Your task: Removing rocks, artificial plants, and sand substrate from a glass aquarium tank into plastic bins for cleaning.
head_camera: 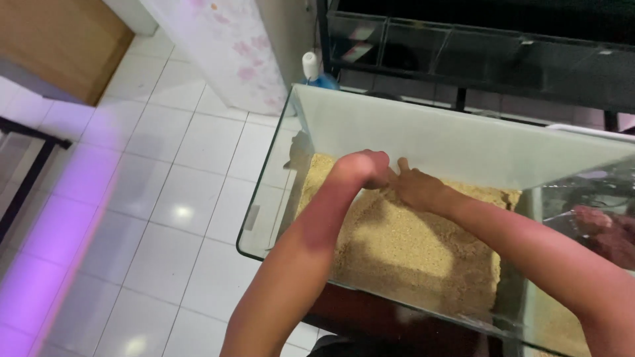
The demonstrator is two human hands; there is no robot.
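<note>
Tank [463, 142]: clear glass box, frosted back pane, over white floor tiles [178, 198].
Sand [410, 248]: tan, grainy, heaped inside tank bottom.
L hand [362, 168]: curled, knuckles pressing sand.
R hand [417, 188]: fingers together, flat on sand, touching L hand.

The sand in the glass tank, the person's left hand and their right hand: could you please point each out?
sand [410, 254], head view, on the flat middle of the bed.
left hand [365, 166], head view, on its back.
right hand [418, 188], head view, on its back.
</note>
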